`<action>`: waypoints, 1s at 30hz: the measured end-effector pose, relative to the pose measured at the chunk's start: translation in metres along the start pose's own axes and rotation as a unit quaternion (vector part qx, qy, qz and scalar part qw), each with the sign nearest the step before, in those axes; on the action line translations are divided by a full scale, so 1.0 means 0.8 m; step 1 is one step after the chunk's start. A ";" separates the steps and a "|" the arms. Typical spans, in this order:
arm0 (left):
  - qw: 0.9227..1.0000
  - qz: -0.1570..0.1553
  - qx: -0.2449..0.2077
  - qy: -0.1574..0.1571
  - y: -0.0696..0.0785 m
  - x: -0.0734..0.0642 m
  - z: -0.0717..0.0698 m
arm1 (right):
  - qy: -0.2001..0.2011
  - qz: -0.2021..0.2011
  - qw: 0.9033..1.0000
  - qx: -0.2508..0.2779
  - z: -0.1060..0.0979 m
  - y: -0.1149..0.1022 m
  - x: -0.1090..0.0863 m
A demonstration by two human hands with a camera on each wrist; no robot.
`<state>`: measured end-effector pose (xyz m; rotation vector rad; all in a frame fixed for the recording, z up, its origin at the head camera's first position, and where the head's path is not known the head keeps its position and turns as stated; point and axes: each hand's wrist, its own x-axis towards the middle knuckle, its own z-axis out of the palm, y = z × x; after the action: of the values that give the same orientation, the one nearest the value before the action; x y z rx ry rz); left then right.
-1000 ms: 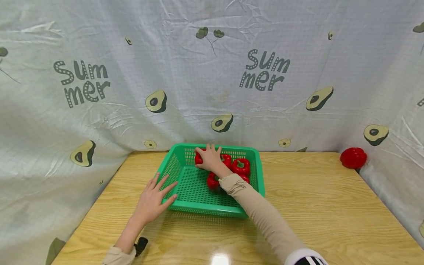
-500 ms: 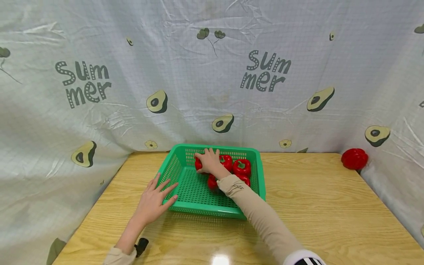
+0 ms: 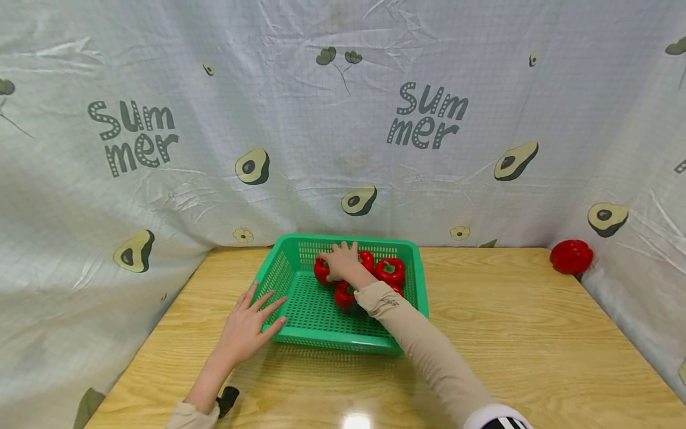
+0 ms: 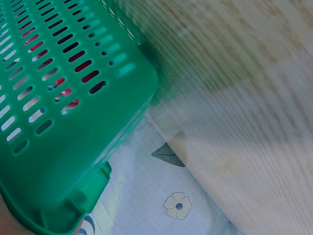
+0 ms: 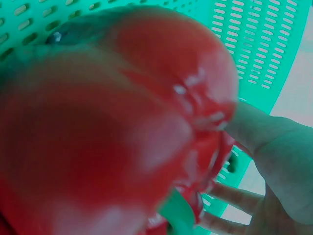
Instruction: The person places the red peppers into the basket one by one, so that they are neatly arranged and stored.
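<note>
A red bell pepper [image 3: 323, 271] sits at the back left of several others in the green plastic basket [image 3: 343, 341]. My right hand [image 3: 343, 262] reaches over it with fingers spread, the thumb and fingertips still close to its side. In the right wrist view, my right hand [image 5: 281, 171] is beside glossy red peppers, its thumb against one and its fingers fairly straight. My left hand [image 3: 243, 328] lies over the basket's left rim with fingers spread. The left wrist view shows the basket's perforated wall [image 4: 73, 122]; only a sliver of that hand appears.
Another red pepper [image 3: 390, 271] stands toward the basket's right side, and one more [image 3: 345, 295] is nearer the front, partly behind my sleeve. A separate red pepper [image 3: 571, 257] lies at the far right corner of the wooden table [image 3: 514, 322]. A printed cloth [image 3: 300, 119] hangs behind.
The pepper under my right hand has come down onto the basket floor. My right hand's fingers have loosened, leaving more of that pepper visible. My left hand has stayed in place.
</note>
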<state>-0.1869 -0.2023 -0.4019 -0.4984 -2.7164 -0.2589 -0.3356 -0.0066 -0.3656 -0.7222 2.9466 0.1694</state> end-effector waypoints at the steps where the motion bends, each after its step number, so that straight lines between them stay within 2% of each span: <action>1: 1.000 -0.002 -0.002 -0.001 0.000 0.000 0.000 | -0.004 -0.001 1.000 -0.002 -0.001 0.001 -0.001; 8: 1.000 -0.007 -0.006 0.001 0.000 0.000 0.001 | -0.023 -0.002 1.000 0.010 -0.007 0.014 -0.005; 14: 1.000 -0.003 -0.007 0.001 0.000 0.001 0.000 | -0.017 -0.012 0.999 0.034 -0.010 0.024 -0.011; 22: 1.000 -0.004 -0.006 0.001 0.001 0.002 0.000 | 0.034 -0.048 0.998 0.020 -0.023 0.042 -0.025; 30: 1.000 -0.003 -0.009 0.002 0.002 0.002 -0.001 | 0.093 -0.081 0.992 -0.010 -0.045 0.064 -0.060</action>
<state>-0.1874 -0.2003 -0.4004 -0.4942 -2.7133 -0.2854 -0.3201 0.0555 -0.3197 -1.0276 3.0453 0.1252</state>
